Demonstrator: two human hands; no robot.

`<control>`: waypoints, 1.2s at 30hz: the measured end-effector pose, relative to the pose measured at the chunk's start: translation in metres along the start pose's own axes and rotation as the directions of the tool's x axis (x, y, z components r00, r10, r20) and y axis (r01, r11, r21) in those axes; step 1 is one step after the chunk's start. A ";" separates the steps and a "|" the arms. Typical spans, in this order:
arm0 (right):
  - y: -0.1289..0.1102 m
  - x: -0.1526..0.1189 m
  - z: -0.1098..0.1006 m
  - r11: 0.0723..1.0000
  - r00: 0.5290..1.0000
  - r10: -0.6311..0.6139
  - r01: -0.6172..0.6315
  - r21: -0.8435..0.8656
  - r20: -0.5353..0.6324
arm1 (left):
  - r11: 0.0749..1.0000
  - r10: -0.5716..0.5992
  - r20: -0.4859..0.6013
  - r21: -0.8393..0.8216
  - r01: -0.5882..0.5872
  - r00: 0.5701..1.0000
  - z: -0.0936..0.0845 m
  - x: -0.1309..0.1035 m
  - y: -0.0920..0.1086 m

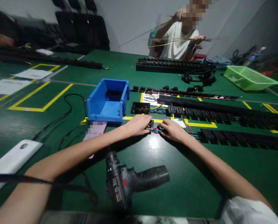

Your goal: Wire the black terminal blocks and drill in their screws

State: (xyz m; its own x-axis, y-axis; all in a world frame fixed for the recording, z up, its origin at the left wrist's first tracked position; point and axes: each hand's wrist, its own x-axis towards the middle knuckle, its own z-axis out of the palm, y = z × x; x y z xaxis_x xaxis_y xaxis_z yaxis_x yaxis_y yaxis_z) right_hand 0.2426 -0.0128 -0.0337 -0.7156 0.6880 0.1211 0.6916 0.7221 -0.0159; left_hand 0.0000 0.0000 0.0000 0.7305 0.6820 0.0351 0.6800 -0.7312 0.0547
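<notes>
Closest to the camera, a dark cable [15, 178] crosses in front of the left forearm [94, 147]; to its right, a cordless drill [118, 183] lies by the near edge of the desk [192, 186], handle turned right. Past the drill, the left hand [139, 125] is clamped on a small black socket [150, 125], thumb toward the near edge and fingers on the far side. The right hand [171, 130] has its fingers closed on the coloured wires [155, 130] leaving that socket, as far as the blur lets me judge. So the socket sits between the two, against the left hand and a little way from the right. The wires run roughly parallel to the near edge, passing the right hand toward a row of sockets [230, 137] that reaches for the desk's right edge. A blue bin [106, 117] stands just beyond the left forearm. At the far edge, a person [176, 43] holds long thin strands [171, 40].
</notes>
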 end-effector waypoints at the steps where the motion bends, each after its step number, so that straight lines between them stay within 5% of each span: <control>1: -0.004 -0.004 -0.001 1.000 1.000 -0.016 0.016 0.005 -0.004 | 1.000 0.000 -0.004 -0.016 0.000 1.000 0.001 -0.007 0.001; 8: -0.016 -0.017 -0.010 0.991 0.994 -0.105 0.104 0.080 0.008 | 0.986 0.020 -0.060 -0.163 -0.030 0.998 0.007 -0.034 0.004; 19: -0.017 0.011 0.000 0.963 0.994 -0.011 0.040 0.267 -0.111 | 0.993 -0.021 -0.161 -0.118 0.002 0.987 0.003 -0.042 0.006; 24: -0.029 0.015 0.015 0.973 0.983 0.021 0.021 0.230 -0.180 | 0.951 -0.305 -0.292 -0.034 0.309 0.907 -0.014 -0.096 -0.018; 28: -0.033 0.015 0.023 0.991 0.978 0.041 -0.014 0.130 -0.206 | 0.810 -0.540 -0.244 0.110 0.576 0.806 -0.004 -0.156 -0.050; 32: -0.033 0.014 0.024 0.992 0.971 0.054 -0.025 0.127 -0.233 | 0.794 -0.598 -0.181 -0.001 0.608 0.780 0.015 -0.192 -0.065; 36: -0.032 0.014 0.025 0.990 0.971 0.059 -0.028 0.136 -0.230 | 0.769 -0.633 -0.140 0.006 0.639 0.762 0.026 -0.190 -0.068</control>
State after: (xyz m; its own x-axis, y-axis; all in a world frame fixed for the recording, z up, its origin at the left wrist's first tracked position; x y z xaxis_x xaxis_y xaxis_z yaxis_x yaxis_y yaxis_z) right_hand 0.2076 -0.0247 -0.0566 -0.6317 0.6940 0.3453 0.6913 0.7060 -0.1541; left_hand -0.1837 -0.0798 -0.0362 0.1177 0.9843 0.1314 0.9903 -0.1262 0.0583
